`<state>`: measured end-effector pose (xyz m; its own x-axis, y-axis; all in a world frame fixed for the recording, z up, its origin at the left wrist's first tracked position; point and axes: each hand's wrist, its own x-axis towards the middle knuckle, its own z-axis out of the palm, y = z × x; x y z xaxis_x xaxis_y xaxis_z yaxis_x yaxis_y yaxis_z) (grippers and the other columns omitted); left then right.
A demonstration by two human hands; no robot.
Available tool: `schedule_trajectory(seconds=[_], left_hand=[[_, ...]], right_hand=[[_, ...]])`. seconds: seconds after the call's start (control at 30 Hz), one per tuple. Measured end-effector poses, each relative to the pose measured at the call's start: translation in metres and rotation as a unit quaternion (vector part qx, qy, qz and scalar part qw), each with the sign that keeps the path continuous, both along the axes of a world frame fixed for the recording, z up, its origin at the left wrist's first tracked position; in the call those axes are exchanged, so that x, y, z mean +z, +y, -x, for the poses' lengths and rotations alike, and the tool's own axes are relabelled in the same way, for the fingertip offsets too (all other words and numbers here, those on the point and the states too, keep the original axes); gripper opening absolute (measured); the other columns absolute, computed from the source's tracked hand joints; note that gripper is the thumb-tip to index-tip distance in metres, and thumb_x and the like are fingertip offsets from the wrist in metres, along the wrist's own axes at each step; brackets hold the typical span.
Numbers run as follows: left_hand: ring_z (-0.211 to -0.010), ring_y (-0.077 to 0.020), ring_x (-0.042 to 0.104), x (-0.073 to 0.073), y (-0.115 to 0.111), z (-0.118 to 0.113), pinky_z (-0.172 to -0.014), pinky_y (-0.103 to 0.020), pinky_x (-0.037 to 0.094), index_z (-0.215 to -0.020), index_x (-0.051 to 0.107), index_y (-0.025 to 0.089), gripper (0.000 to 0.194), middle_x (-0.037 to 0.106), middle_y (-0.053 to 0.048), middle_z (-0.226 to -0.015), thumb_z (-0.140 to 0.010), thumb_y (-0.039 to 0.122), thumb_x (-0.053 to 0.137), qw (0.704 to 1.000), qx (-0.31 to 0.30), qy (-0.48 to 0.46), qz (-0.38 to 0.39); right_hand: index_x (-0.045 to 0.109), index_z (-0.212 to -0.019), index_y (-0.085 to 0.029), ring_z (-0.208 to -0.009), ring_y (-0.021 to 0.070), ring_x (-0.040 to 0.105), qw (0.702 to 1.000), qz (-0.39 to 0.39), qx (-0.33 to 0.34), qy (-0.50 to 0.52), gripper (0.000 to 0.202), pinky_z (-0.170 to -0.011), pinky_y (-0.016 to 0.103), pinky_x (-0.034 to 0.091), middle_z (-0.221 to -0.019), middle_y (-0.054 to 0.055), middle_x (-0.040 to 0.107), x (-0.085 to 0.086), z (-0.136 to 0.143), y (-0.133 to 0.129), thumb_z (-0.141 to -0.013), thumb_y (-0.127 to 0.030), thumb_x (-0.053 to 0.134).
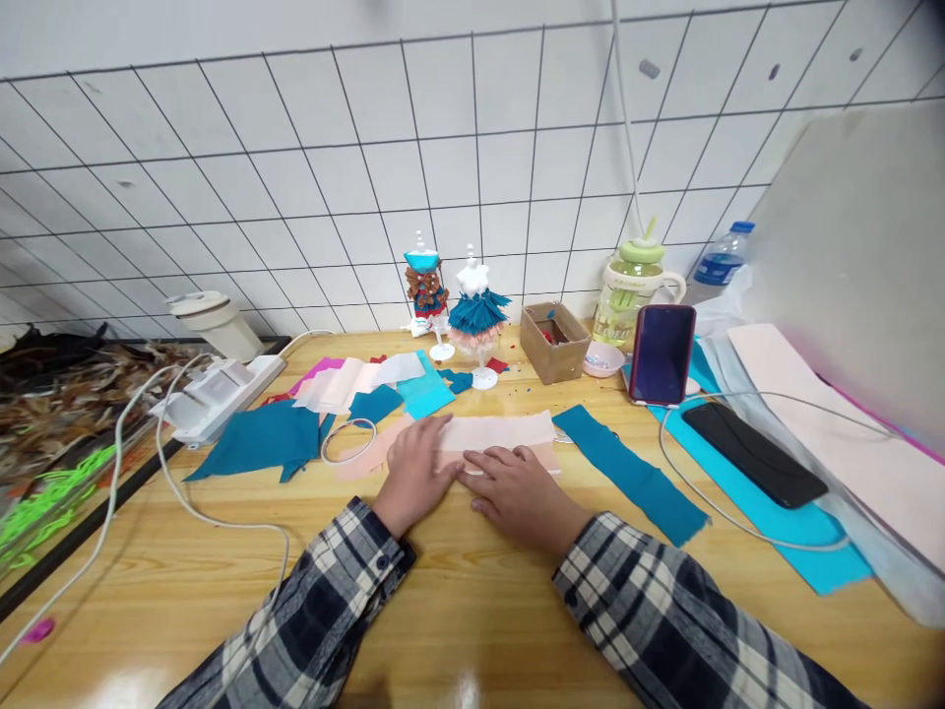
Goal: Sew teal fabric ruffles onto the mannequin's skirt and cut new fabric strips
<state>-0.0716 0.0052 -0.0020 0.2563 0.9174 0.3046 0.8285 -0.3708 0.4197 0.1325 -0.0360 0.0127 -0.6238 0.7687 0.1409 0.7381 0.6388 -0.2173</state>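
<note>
A pale pink strip [509,433], which looks like crepe paper or thin cloth, lies crosswise on the table. A peach layer shows along its lower edge. Over its left end rests my left hand [417,468], palm down, the thumb stretched toward the other hand. My right hand [521,492] lies on the lower edge with fingers extended and apart. The fingertips of both hands nearly meet, and part of the strip is hidden beneath them. Beside my left hand are a thin ring [349,463] and a teal piece [258,438]. Right of the strip is a long teal strip [635,473].
Two small dress forms [483,315] in ruffled outfits stand at the back, near a cardboard box [553,359]. A propped phone [662,354], a drink jug [627,290] and a black case [753,453] are to the right. A power strip [228,394] with white cables sits left.
</note>
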Motion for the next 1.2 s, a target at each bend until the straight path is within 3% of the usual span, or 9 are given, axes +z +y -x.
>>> schedule_trajectory(seconds=[0.13,0.27,0.43,0.6,0.73,0.87,0.97,1.1,1.2], left_hand=[[-0.137,-0.0363,0.028,-0.007,-0.005,-0.001,-0.105,-0.064,0.021,-0.142,0.037,0.032,0.053,0.031,-0.01,-0.152,-0.091,0.041,0.045,0.989,-0.016,0.13,0.068],[-0.141,-0.0384,0.018,-0.008,-0.005,0.004,-0.104,-0.068,0.018,-0.146,0.029,0.033,0.057,0.021,-0.01,-0.156,-0.092,0.04,0.043,0.983,0.003,0.159,0.088],[-0.138,-0.0382,0.025,-0.004,0.001,0.011,-0.105,-0.065,0.02,-0.143,0.036,0.028,0.063,0.032,-0.012,-0.151,-0.085,0.045,0.054,0.992,0.031,0.119,0.04],[-0.126,-0.029,0.044,0.005,0.006,0.011,-0.105,-0.048,0.033,-0.129,0.051,0.024,0.048,0.052,-0.01,-0.134,-0.086,0.044,0.055,0.996,0.07,0.01,-0.049],[-0.126,-0.0312,0.041,0.004,0.004,0.01,-0.106,-0.05,0.03,-0.129,0.051,0.027,0.054,0.05,-0.009,-0.136,-0.08,0.046,0.062,0.996,0.06,0.029,-0.059],[-0.132,-0.0378,0.034,-0.004,0.002,0.009,-0.104,-0.06,0.025,-0.136,0.045,0.029,0.064,0.041,-0.013,-0.145,-0.078,0.053,0.061,0.993,0.029,0.105,0.044],[-0.135,-0.0385,0.03,-0.006,0.002,0.009,-0.104,-0.063,0.022,-0.142,0.037,0.029,0.068,0.036,-0.014,-0.148,-0.081,0.053,0.057,0.989,0.038,0.118,0.078],[-0.135,-0.0351,0.03,-0.004,0.004,0.009,-0.107,-0.059,0.021,-0.139,0.041,0.029,0.066,0.037,-0.012,-0.147,-0.079,0.051,0.06,0.995,0.046,0.091,0.024],[-0.13,-0.0334,0.038,-0.002,0.006,0.012,-0.105,-0.052,0.028,-0.135,0.045,0.028,0.066,0.043,-0.011,-0.143,-0.076,0.051,0.063,0.996,0.049,0.068,0.0]], right_hand=[[0.044,-0.137,-0.037,-0.125,0.0268,0.04,1.0,0.011,-0.011,-0.002,0.044,-0.096,0.049,0.03,-0.145,0.003,0.044,-0.005,0.001,0.0,-0.093,-0.043,0.044],[0.047,-0.135,-0.035,-0.128,0.0261,0.037,1.0,0.016,-0.02,0.016,0.047,-0.099,0.048,0.028,-0.148,0.004,0.04,-0.001,-0.007,0.003,-0.089,-0.045,0.052],[0.059,-0.124,-0.034,-0.13,0.0279,0.034,0.999,0.011,-0.052,0.005,0.037,-0.101,0.049,0.024,-0.146,0.004,0.042,0.004,-0.016,0.004,-0.088,-0.042,0.054],[0.052,-0.131,-0.031,-0.124,0.0237,0.04,0.997,-0.004,-0.064,0.034,0.041,-0.099,0.042,0.028,-0.142,0.005,0.047,0.008,-0.02,0.006,-0.09,-0.035,0.052],[0.065,-0.113,-0.028,-0.109,0.0232,0.049,0.994,-0.015,-0.102,0.027,0.027,-0.092,0.04,0.031,-0.119,0.006,0.062,0.011,-0.027,0.009,-0.092,-0.034,0.05],[0.069,-0.104,-0.027,-0.099,0.0226,0.051,0.995,0.017,-0.098,-0.012,0.022,-0.086,0.038,0.032,-0.101,0.006,0.066,0.009,-0.03,0.012,-0.089,-0.034,0.055],[0.069,-0.105,-0.027,-0.098,0.0225,0.052,0.995,0.02,-0.097,-0.013,0.022,-0.085,0.037,0.032,-0.101,0.006,0.065,0.007,-0.031,0.013,-0.089,-0.034,0.056],[0.058,-0.124,-0.028,-0.103,0.0219,0.051,0.994,0.006,-0.108,0.02,0.037,-0.089,0.036,0.032,-0.112,0.006,0.063,0.009,-0.033,0.013,-0.087,-0.033,0.058],[0.062,-0.119,-0.029,-0.103,0.0202,0.051,0.996,0.009,-0.084,0.014,0.031,-0.088,0.034,0.032,-0.113,0.005,0.062,0.011,-0.033,0.012,-0.09,-0.03,0.053]])
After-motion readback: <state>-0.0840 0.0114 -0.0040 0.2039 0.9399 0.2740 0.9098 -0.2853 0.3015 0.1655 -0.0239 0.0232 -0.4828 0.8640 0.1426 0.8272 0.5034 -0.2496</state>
